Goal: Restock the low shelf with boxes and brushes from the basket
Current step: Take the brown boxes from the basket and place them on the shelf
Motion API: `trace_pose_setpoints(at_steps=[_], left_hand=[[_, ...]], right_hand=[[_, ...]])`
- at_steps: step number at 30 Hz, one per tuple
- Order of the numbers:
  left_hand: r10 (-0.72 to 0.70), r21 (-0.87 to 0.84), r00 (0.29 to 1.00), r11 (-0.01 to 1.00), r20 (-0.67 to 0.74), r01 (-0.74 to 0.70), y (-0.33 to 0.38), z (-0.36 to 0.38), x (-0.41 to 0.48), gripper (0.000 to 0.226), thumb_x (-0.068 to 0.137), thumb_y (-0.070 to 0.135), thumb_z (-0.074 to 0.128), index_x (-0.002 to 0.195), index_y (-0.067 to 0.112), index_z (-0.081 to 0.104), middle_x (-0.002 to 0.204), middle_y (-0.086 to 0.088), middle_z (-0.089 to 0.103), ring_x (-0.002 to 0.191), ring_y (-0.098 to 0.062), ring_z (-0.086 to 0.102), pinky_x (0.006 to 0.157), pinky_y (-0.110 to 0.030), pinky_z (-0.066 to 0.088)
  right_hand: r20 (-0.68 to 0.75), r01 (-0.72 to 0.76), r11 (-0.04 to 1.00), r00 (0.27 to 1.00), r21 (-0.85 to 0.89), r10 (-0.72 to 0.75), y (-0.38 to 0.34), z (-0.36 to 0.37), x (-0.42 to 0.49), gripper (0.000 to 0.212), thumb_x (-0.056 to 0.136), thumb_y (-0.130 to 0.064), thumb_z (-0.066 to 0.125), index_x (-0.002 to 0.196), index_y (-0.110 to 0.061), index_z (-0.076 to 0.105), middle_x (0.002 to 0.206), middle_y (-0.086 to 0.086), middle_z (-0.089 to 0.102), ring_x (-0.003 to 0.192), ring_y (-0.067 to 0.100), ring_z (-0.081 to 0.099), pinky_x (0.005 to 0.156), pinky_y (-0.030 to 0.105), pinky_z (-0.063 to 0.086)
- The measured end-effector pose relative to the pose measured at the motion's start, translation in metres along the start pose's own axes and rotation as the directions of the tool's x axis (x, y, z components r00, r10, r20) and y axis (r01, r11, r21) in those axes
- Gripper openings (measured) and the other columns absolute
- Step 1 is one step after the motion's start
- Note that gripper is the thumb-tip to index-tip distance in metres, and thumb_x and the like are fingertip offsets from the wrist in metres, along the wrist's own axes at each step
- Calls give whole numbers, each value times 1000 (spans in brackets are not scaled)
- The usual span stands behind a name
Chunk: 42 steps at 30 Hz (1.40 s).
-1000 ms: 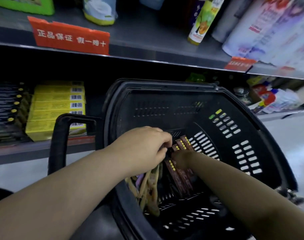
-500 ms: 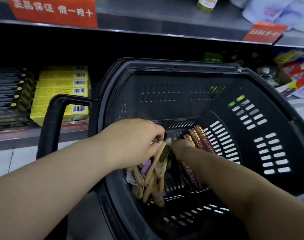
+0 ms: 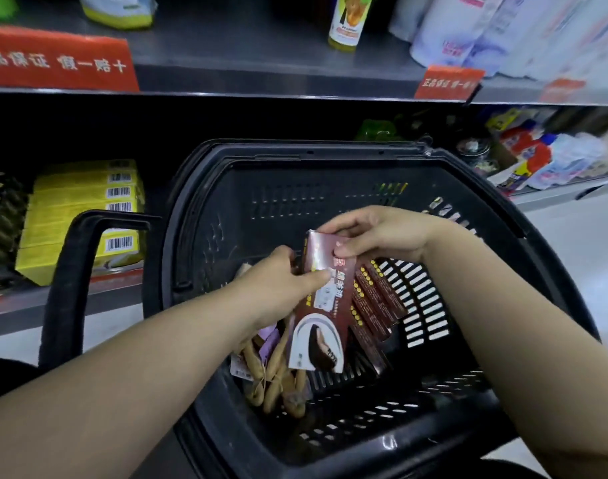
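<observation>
A black plastic basket (image 3: 544, 271) stands tilted in front of the low shelf (image 3: 26, 307). My right hand (image 3: 375, 233) pinches the top of a dark red box (image 3: 321, 319) with a picture of hair on it, held above the basket. My left hand (image 3: 278, 288) grips a bunch of wooden brushes (image 3: 274, 378) that hang below it, and its thumb touches the box's left side. Several more dark red boxes (image 3: 378, 299) with yellow dots lean against the basket's right wall.
Yellow boxes (image 3: 84, 209) with barcodes are stacked on the low shelf at left, beside dark boxes (image 3: 0, 216) at the far left. The basket's black handle (image 3: 74, 271) stands in front of them. Bottles and red price tags (image 3: 57, 60) sit on the upper shelf.
My right hand has risen out of the basket with a dark red box. My left hand still holds the brushes and has come up against the box.
</observation>
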<state>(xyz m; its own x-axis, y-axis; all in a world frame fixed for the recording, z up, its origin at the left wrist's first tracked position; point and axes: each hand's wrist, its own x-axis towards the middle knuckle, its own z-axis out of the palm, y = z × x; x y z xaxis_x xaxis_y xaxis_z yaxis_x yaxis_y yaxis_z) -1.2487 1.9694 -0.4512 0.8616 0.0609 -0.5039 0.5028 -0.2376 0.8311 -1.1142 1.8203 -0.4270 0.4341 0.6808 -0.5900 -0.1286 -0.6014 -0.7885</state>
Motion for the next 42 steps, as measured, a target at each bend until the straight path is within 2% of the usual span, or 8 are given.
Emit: trace_pose_setpoints(at_steps=[5, 7, 9, 11, 15, 27, 36, 42], left_hand=[[-57, -62, 997, 997, -56, 53, -5, -7, 3, 25, 84, 26, 69, 105, 20, 56, 107, -6, 68, 96, -22, 65, 94, -41, 50], [-55, -57, 995, 997, -80, 51, -6, -9, 5, 33, 85, 28, 67, 114, 20, 53, 109, -3, 68, 96, -20, 65, 92, -39, 49], [-40, -49, 993, 998, -107, 35, -7, -9, 6, 35, 86, 31, 65, 116, 20, 50, 111, -2, 66, 97, -19, 64, 84, -32, 49], [-29, -44, 993, 999, -115, 24, -7, -7, 7, 33, 88, 32, 63, 114, 22, 47, 110, 0, 65, 93, -16, 63, 72, -27, 47], [-24, -73, 995, 997, -92, 17, -6, 0, 11, 31, 89, 34, 61, 112, 25, 43, 106, 2, 63, 81, -9, 62, 56, -18, 42], [-14, -139, 996, 990, -85, 2, 2, 9, 31, 31, 90, 34, 59, 115, 25, 42, 105, 2, 64, 78, -8, 63, 52, -16, 44], [121, -174, 975, 973, -188, -154, 14, 7, 37, 26, 90, 23, 60, 109, 29, 44, 96, 5, 64, 84, -14, 66, 75, -33, 55], [145, -283, 954, 933, -264, -220, 23, -2, 37, 20, 92, 31, 57, 106, 29, 42, 84, 9, 64, 60, 1, 66, 43, -10, 46]], right_hand=[[-194, -59, 959, 974, 276, 116, 41, 3, 33, 37, 90, -46, 53, 110, -16, 64, 110, 10, 67, 94, 23, 67, 77, 34, 57], [-300, -332, 927, 915, -177, 270, 74, 6, 46, 35, 96, -41, 46, 109, -12, 62, 106, 11, 63, 89, 24, 64, 74, 27, 54], [-287, -476, 630, 878, -614, 383, 109, 15, 50, 26, 98, -34, 45, 101, -13, 61, 103, 13, 59, 88, 22, 57, 66, 20, 42], [-239, -513, 472, 817, -717, 525, 136, 28, 53, 32, 96, -29, 48, 118, -8, 57, 119, 15, 59, 98, 24, 57, 70, 23, 41], [-333, -599, 426, 766, -678, 549, 179, 46, 70, 48, 97, -19, 43, 139, 3, 36, 139, 24, 42, 124, 36, 45, 103, 42, 38], [-610, -742, 318, 668, -590, 427, 204, 25, 65, 50, 96, -10, 43, 140, 6, 26, 140, 20, 43, 120, 30, 53, 90, 36, 47], [-452, -677, 612, 732, -408, 509, 174, -2, 56, 21, 90, -32, 58, 101, -14, 56, 89, 1, 55, 78, 14, 55, 67, 23, 46], [-555, -430, 899, 768, -76, 321, 91, -42, 8, 30, 86, -38, 60, 94, -9, 64, 94, 7, 70, 88, 22, 64, 83, 30, 49]])
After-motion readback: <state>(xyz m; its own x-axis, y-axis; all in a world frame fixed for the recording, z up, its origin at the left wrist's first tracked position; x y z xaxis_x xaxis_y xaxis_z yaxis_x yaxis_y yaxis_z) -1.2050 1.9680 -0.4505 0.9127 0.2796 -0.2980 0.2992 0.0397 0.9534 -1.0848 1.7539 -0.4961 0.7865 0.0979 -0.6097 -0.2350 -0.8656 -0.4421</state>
